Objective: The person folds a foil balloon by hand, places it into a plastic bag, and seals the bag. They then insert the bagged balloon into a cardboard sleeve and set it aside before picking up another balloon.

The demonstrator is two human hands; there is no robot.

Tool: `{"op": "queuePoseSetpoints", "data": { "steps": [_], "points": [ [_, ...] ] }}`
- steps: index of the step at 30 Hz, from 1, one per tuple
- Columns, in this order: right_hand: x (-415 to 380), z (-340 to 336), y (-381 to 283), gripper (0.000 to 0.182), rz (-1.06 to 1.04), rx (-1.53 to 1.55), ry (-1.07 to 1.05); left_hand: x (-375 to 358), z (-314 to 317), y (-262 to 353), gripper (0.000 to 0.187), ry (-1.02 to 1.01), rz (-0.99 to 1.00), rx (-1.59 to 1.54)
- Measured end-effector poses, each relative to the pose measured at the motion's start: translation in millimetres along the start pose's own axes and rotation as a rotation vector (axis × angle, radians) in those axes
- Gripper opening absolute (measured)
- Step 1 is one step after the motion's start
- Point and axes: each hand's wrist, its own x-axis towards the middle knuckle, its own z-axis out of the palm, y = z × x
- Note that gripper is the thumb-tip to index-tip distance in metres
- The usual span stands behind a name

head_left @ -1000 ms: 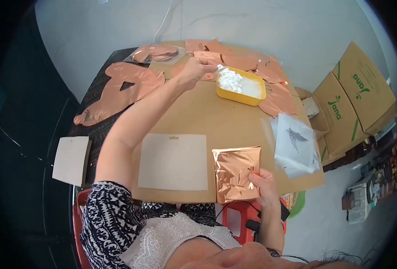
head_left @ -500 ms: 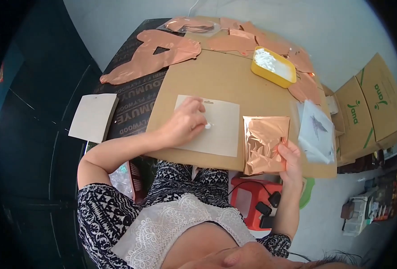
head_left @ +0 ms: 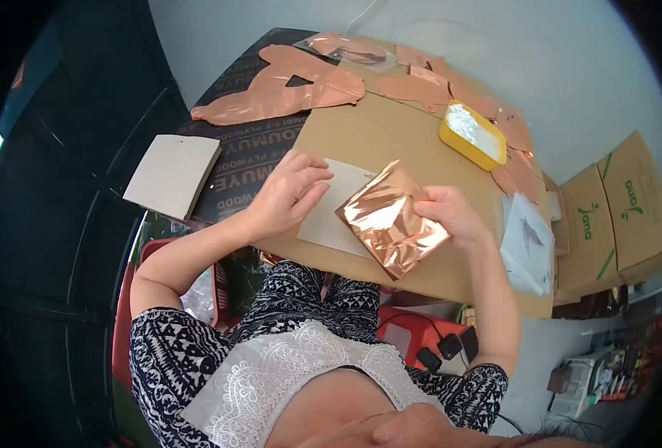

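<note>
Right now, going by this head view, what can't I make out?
Head view throughout:
Pale card: right part hidden by the copper foil packet.
Right hand: any fingers beneath the packet are hidden by it.
Left hand: it overlaps the card's left side, so any contact is unclear.
Plastic sheets: dark marking too small to read.
Goods at far right: blurred near the edge.

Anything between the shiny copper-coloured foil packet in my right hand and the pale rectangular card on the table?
Nothing visible stands between the foil packet and the card. The right hand holds the packet, which overlaps the card's right part in view. The left hand overlaps the card's left edge, beside the packet.
</note>
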Motion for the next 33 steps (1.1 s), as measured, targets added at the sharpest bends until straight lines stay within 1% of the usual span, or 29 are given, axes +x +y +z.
{"op": "queuePoseSetpoints", "data": {
  "steps": [2, 3, 4, 5, 6, 9, 10, 11, 13, 14, 17, 19, 22, 26, 29, 32, 33],
  "points": [
    [24.0, 3.8, 0.2, 0.014, 0.029, -0.089, -0.107, 3.7, -2.5, 5.6, 0.036, -0.009, 0.056, 0.090],
    [35.1, 5.7, -1.4, 0.014, 0.043, -0.132, -0.158, 5.0, 0.5, 6.2, 0.045, -0.030, 0.093, 0.100],
    [45.5, 9.2, -5.4, 0.013, 0.102, -0.216, -0.172, 6.6, 6.4, 5.9, 0.055, -0.052, 0.131, 0.108],
    [51.5, 13.4, -8.8, 0.014, 0.119, -0.239, -0.176, 8.9, 11.2, 6.5, 0.066, -0.076, 0.170, 0.115],
    [55.8, 17.2, -12.0, 0.014, 0.137, -0.260, -0.178, 14.3, 14.4, 5.3, 0.088, -0.174, 0.226, 0.166],
    [74.6, 17.8, -8.8, 0.014, 0.133, -0.356, -0.191, 19.7, 22.3, 14.0, 0.106, -0.312, 0.316, 0.300],
    [84.0, 14.6, -3.1, 0.014, 0.115, -0.398, -0.202, 22.0, 28.9, 11.5, 0.121, -0.377, 0.317, 0.345],
    [89.8, 13.0, 0.9, 0.015, 0.096, -0.439, -0.214, 23.2, 34.9, 9.1, 0.122, -0.379, 0.314, 0.348],
    [93.3, 15.0, 3.9, 0.015, 0.089, -0.368, -0.227, 23.6, 44.6, 5.1, 0.126, -0.385, 0.307, 0.357],
    [94.9, 15.7, 5.2, 0.016, 0.084, -0.334, -0.232, 23.0, 48.2, 2.8, 0.127, -0.395, 0.285, 0.359],
    [99.8, 16.4, 9.3, 0.017, 0.085, -0.378, -0.221, 20.8, 55.1, -1.7, 0.128, -0.422, 0.215, 0.352],
    [97.1, 16.1, 9.8, 0.018, 0.052, -0.389, -0.141, 18.7, 56.8, -3.7, 0.128, -0.434, 0.162, 0.337],
    [80.9, 17.1, 1.1, 0.020, 0.004, -0.380, -0.046, 16.8, 60.0, -6.3, 0.126, -0.412, 0.143, 0.359],
    [59.5, 4.0, 18.8, 0.027, -0.118, -0.344, 0.150, 14.1, 67.3, -9.3, 0.119, -0.363, 0.183, 0.431],
    [47.0, -12.5, 49.4, 0.029, -0.379, -0.461, 0.325, 17.7, 67.2, -4.5, 0.117, -0.384, 0.168, 0.437],
    [9.0, 9.9, 33.9, 0.040, -0.390, -0.800, 0.369, 19.7, 66.2, 0.2, 0.115, -0.401, 0.163, 0.454],
    [5.9, 14.0, 38.5, 0.047, -0.508, -0.928, 0.343, 20.5, 65.8, 1.5, 0.115, -0.408, 0.159, 0.455]
  ]
}}
